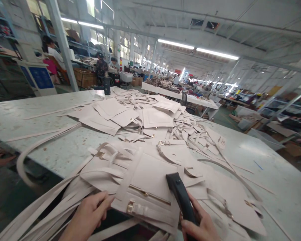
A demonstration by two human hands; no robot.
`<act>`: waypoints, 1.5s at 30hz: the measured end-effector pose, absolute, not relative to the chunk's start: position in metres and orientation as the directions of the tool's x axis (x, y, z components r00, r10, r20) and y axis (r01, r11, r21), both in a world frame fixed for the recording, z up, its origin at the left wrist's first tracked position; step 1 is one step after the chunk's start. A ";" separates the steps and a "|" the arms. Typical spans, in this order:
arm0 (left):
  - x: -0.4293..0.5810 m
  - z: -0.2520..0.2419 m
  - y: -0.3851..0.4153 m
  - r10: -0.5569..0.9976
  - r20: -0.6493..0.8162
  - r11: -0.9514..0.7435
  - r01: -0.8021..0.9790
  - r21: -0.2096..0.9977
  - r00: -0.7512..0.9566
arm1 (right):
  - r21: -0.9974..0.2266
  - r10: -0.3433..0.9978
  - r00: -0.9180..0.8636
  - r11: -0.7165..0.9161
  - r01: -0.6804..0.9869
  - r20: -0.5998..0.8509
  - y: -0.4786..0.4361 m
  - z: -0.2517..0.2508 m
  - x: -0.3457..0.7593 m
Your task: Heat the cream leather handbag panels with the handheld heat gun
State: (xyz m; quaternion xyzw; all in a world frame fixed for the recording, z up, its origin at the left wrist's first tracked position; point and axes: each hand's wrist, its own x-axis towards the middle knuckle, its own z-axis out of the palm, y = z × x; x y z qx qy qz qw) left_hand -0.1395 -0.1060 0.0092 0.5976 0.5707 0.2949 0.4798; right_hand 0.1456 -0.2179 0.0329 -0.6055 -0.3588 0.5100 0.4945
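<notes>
My left hand (91, 211) pinches the left edge of a pale beige leather-like bag panel (155, 170) at the table's near edge. The panel carries a gold zip (150, 194) and, below that, a strap with a gold buckle (130, 206). Wrapped in my right hand (199, 221) is a black handheld tool (182, 197), shaped rather like a hair clipper. Its broad head lies over the panel's right side; whether they touch I cannot tell. Under and beside my left hand hang several long beige straps (52, 201).
Beige flat pieces (158, 117) and straps heap across the pale green table (27, 107). Buckled parts (230, 201) lie to my right, near a small blue strip (258, 165). A black bottle-like object (107, 85) stands at the far edge. Several people sit at benches beyond.
</notes>
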 end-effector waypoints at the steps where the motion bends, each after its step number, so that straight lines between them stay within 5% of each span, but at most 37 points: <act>1: -0.126 0.017 -0.110 0.976 -0.055 -0.042 0.431 0.901 0.210 | -0.966 0.938 0.233 -0.245 -0.080 -0.257 -0.220 0.027 0.146; 4: -0.064 0.032 -0.109 0.844 0.357 -0.509 0.389 0.768 0.399 | -0.966 0.934 0.245 -0.246 -0.080 -0.259 -0.221 0.023 0.144; 6: -0.017 0.031 -0.098 0.692 0.484 -0.708 0.370 0.602 0.536 | -0.962 0.932 0.240 -0.256 -0.098 -0.273 -0.223 0.029 0.147; 10: 0.039 0.002 -0.070 0.575 0.436 -0.818 0.474 0.326 0.692 | -0.956 0.895 0.335 -0.271 -0.113 -0.294 -0.233 0.042 0.167; 16: 0.036 -0.034 -0.071 0.522 0.455 -0.850 0.482 0.212 0.721 | -0.946 0.915 0.240 -0.309 -0.096 -0.323 -0.220 0.053 0.195; 33: 0.033 -0.039 -0.071 0.527 0.493 -0.850 0.413 0.328 0.693 | -0.938 0.898 0.278 -0.344 -0.036 -0.340 -0.182 0.045 0.184; 37: 0.016 -0.024 -0.079 0.547 0.397 -0.834 0.439 0.334 0.737 | -0.918 0.881 0.424 -0.326 0.225 -0.209 -0.157 0.019 0.186; 40: -0.019 -0.017 -0.106 0.532 0.345 -0.831 0.398 0.389 0.773 | -0.770 0.838 0.546 -0.350 0.533 -0.003 -0.145 0.002 0.175; 45: -0.090 -0.044 -0.188 0.538 0.262 -0.668 0.215 0.712 0.802 | -0.619 0.821 0.569 -0.423 0.662 0.048 -0.146 -0.008 0.162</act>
